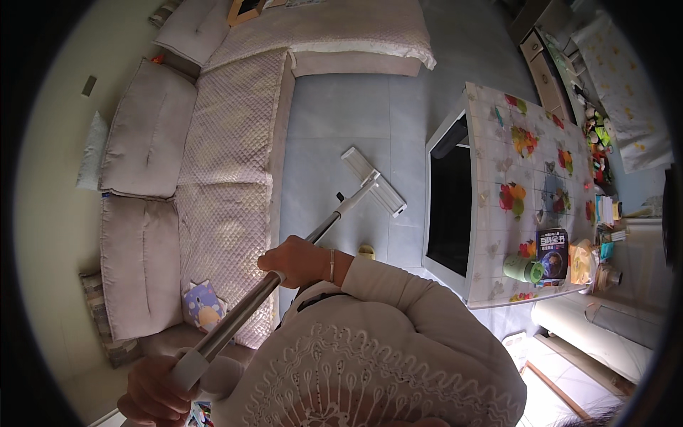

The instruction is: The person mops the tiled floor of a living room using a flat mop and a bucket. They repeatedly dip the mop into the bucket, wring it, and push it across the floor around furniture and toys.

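Observation:
A flat mop's silver pole runs slantwise from the lower left toward the middle of the floor. My left hand is wrapped round the white grip at its upper end. Farther down the pole, my right hand, with a bracelet at the wrist, is closed round it. The long white mop head lies slanted on the grey tiles, between the sofa and the table. No cloth shows on its upper face; its underside is hidden.
A quilt-covered sofa bends along the left and far side. At right stands a table with a fruit-patterned cover, bearing a green cup and a dark book. A yellowish object, perhaps a slipper, is on the floor near my right forearm.

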Demonstrator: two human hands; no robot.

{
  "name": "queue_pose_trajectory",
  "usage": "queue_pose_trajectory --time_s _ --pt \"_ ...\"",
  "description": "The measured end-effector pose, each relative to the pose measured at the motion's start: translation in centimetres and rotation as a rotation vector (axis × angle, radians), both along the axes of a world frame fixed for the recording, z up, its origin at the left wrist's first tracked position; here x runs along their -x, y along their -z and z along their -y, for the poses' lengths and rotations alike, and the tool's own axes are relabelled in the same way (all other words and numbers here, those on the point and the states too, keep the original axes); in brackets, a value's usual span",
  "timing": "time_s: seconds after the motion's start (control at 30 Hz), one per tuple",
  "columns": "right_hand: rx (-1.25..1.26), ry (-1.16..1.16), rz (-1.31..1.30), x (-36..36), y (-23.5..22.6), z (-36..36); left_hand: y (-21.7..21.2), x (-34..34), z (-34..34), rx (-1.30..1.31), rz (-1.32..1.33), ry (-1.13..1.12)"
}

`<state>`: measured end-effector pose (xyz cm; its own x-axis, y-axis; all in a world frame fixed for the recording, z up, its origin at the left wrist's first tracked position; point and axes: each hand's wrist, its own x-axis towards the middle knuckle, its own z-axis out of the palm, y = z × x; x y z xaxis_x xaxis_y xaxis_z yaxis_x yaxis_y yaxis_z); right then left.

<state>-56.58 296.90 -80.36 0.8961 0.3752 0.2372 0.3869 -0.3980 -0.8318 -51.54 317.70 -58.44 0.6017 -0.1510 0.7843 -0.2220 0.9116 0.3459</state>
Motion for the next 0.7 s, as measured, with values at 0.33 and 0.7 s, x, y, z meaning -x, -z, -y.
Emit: queue_pose_trajectory --time_s 0.33,0.7 --pt "0.091 0.292 -0.028 -3.2 4.8 9.4 6.4 -1.8 8.2 -0.232 0.008 -0.241" --pt "0.122 0.588 -0.116 -15.4 7.8 24.8 12.6 -20.5 24.4 -0.110 0.274 0.378"
